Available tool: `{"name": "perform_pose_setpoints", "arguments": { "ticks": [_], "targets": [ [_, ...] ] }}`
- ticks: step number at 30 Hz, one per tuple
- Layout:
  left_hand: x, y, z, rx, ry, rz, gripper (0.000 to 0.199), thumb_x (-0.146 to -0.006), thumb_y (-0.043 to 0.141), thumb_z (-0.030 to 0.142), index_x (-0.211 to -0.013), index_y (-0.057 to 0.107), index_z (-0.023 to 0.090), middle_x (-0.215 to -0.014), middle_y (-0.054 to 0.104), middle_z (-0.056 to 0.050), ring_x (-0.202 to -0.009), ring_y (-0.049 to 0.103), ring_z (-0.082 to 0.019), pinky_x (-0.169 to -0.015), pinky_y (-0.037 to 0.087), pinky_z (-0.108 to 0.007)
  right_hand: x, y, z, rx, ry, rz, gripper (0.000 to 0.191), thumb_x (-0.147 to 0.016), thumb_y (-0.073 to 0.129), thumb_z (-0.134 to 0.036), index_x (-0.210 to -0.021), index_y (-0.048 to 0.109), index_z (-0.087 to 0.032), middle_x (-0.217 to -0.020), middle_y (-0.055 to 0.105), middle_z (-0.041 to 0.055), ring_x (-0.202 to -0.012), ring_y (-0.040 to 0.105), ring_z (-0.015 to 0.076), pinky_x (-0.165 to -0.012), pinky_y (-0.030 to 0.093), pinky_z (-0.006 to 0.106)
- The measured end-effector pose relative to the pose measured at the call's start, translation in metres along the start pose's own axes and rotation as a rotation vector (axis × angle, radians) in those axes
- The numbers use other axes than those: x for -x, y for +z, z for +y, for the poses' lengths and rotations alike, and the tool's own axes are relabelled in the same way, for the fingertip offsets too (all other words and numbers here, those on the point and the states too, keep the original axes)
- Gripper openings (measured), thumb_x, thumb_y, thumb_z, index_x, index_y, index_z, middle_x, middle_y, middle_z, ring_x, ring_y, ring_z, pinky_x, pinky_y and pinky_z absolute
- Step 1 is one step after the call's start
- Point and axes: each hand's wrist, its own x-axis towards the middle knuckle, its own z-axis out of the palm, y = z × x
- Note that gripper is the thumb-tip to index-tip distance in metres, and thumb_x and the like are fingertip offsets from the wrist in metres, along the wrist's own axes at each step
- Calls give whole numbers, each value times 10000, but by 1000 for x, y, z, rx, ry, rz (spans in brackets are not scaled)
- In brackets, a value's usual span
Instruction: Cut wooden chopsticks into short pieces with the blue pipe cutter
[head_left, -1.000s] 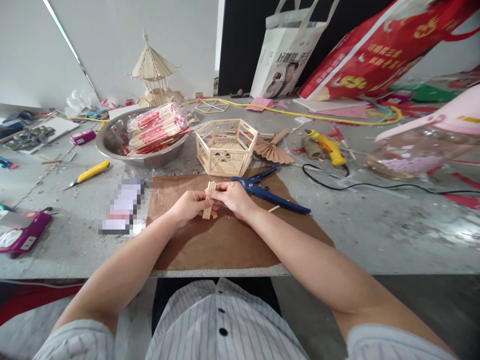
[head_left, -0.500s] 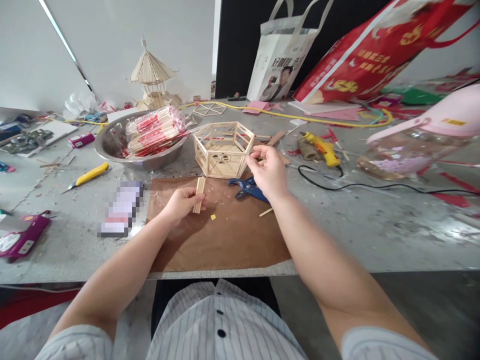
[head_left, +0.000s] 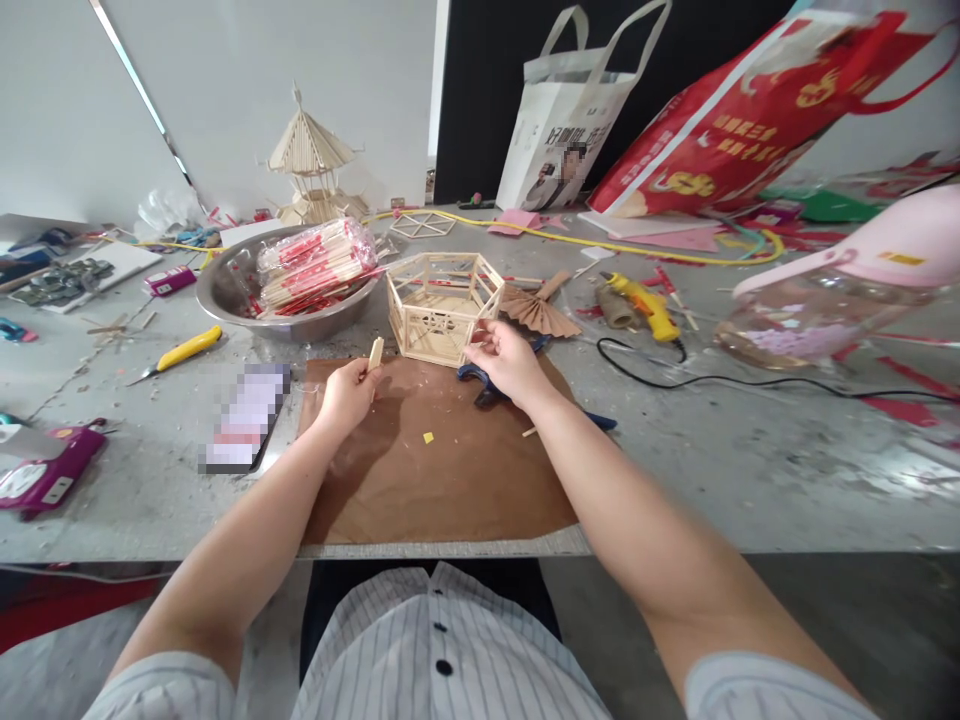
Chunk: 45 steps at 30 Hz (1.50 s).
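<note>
Just left of the hexagonal stick frame [head_left: 431, 343], at its near side, I hold the small bundle of sticks [head_left: 376, 353], its long axis close to upright and its top leaning slightly right. The frame sits level, open top up, its long axis running left to right. My left hand [head_left: 351, 394] is closed on the bundle, thumb and fingers pinching its lower part. My right hand [head_left: 504, 358] is at the frame's near right corner, fingers curled towards the thumb; I cannot tell whether they grip it. Both my forearms reach forward and inward, right hand above the blue pliers [head_left: 486, 388].
</note>
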Motion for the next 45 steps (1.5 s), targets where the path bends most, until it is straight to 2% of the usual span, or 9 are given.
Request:
{"name": "perform_pose_setpoints", "arguments": {
  "ticks": [3, 7, 12, 17, 23, 27, 37, 41, 45],
  "targets": [
    [-3, -6, 2, 197, -91, 69, 214, -684, 509, 359, -708, 567, 154, -545, 523, 23, -475, 524, -100, -451, 352, -194, 3, 1, -2, 38, -23, -31, 396, -651, 569, -280, -1026, 487, -179, -903, 582, 52, -660, 543, 122, -674, 450, 304],
    [2, -12, 18, 636, -297, 23, 172, -669, 535, 285, -764, 545, 142, -616, 522, 16, -490, 560, -105, -465, 408, -206, 6, 4, -6, 83, -29, -41, 396, -655, 563, -279, -1032, 491, -184, -917, 576, 54, -659, 538, 124, -671, 451, 308],
    [6, -21, 36, 810, -386, -37, 140, -656, 558, 230, -754, 527, 135, -711, 565, -12, -503, 573, -106, -479, 451, -229, 8, 7, -7, 78, -66, -50, 382, -657, 560, -295, -1018, 486, -192, -964, 566, 61, -706, 547, 142, -682, 448, 318],
    [-21, -27, 32, 732, -353, 36, 137, -647, 563, 212, -750, 511, 139, -637, 528, 9, -477, 568, -115, -451, 444, -229, 8, 9, -5, 28, -74, -52, 393, -655, 566, -319, -1011, 478, -178, -913, 585, 64, -805, 551, 173, -719, 435, 329],
    [-59, -24, 12, 464, -181, 133, 177, -637, 561, 266, -765, 549, 145, -612, 510, 25, -439, 542, -111, -434, 415, -226, 7, 7, -5, -22, -78, -22, 382, -632, 596, -316, -974, 492, -181, -918, 585, 54, -879, 539, 179, -793, 404, 344],
    [-67, -19, 6, 344, -109, 163, 228, -636, 547, 322, -776, 571, 143, -635, 538, 11, -485, 560, -119, -442, 399, -207, 6, 7, -5, -60, -90, -13, 351, -624, 606, -296, -937, 495, -183, -912, 584, 49, -873, 539, 169, -798, 400, 333],
    [-81, -11, 4, 279, -51, 245, 236, -641, 521, 336, -746, 575, 133, -582, 503, 12, -515, 570, -129, -444, 391, -190, 6, 6, -12, -177, -87, -73, 285, -599, 633, -284, -823, 489, -184, -827, 571, 28, -804, 545, 143, -759, 412, 298],
    [-94, -15, -6, 223, -29, 327, 228, -649, 512, 344, -718, 560, 133, -557, 485, 15, -511, 568, -131, -444, 387, -190, 5, 6, -11, -229, -55, -101, 301, -595, 639, -301, -824, 485, -183, -820, 567, 28, -790, 545, 143, -719, 427, 292],
    [-107, -24, -13, 231, -56, 397, 201, -665, 497, 324, -720, 539, 135, -551, 464, 19, -499, 561, -122, -425, 372, -174, 4, 7, -7, -237, -52, -102, 321, -595, 639, -314, -845, 485, -184, -825, 571, 28, -805, 547, 147, -751, 424, 307]
  ]
}}
